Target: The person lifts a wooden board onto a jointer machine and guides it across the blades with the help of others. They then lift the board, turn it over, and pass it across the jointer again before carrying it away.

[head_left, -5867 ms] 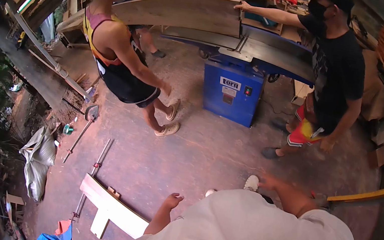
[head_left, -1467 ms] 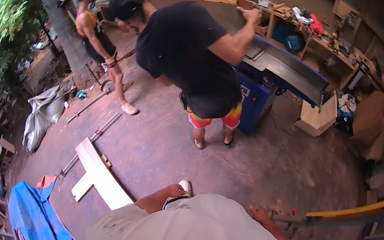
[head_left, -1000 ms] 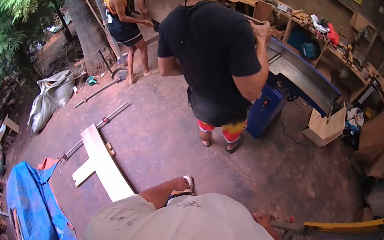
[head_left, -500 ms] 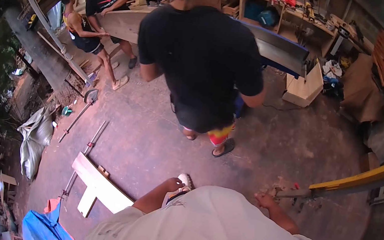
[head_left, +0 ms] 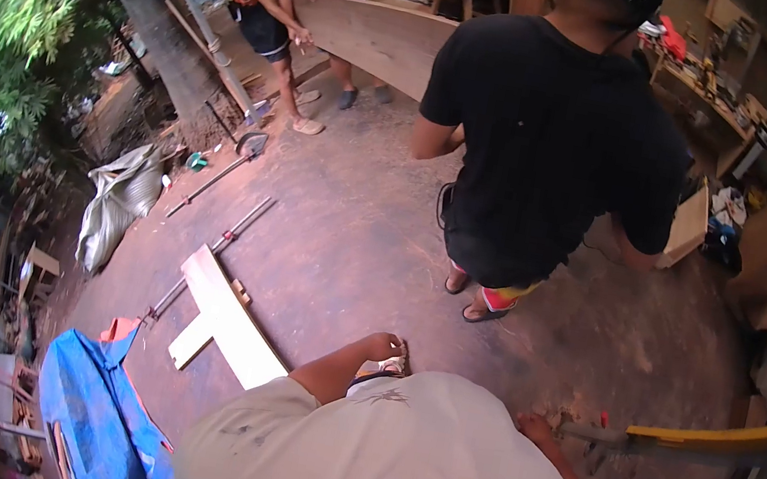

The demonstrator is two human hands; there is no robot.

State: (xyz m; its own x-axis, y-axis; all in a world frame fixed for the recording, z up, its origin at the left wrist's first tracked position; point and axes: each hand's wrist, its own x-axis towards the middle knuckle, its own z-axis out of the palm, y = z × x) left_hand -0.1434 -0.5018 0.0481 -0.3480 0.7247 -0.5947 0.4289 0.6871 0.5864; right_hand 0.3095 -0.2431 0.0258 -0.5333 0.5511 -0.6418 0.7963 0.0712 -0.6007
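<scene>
My left hand (head_left: pixel 383 347) hangs at my side above the floor, its fingers loosely curled with nothing visible in them. Below it a shoe (head_left: pixel 394 365) shows in part. My right hand (head_left: pixel 534 428) is low on the other side, partly behind my shirt, and its fingers are too small to read. Close to that hand is the grey end of a yellow bar (head_left: pixel 722 430). To the left of my left arm, pale T-shaped joined boards (head_left: pixel 233 321) lie across a bar clamp (head_left: pixel 226 239).
A person in a black shirt (head_left: pixel 548 135) stands ahead, back turned. Two people at the far left hold a long wooden board (head_left: pixel 377 34). A blue tarp (head_left: pixel 87 403) lies at lower left, a grey sack (head_left: pixel 120 206) above it. A cluttered workbench (head_left: pixel 702 95) stands far right.
My view has swung right-to-left, so the room's things sit farther right. The black-shirted person now appears nearer and covers the board's right part. Both my hands remain low at my sides.
</scene>
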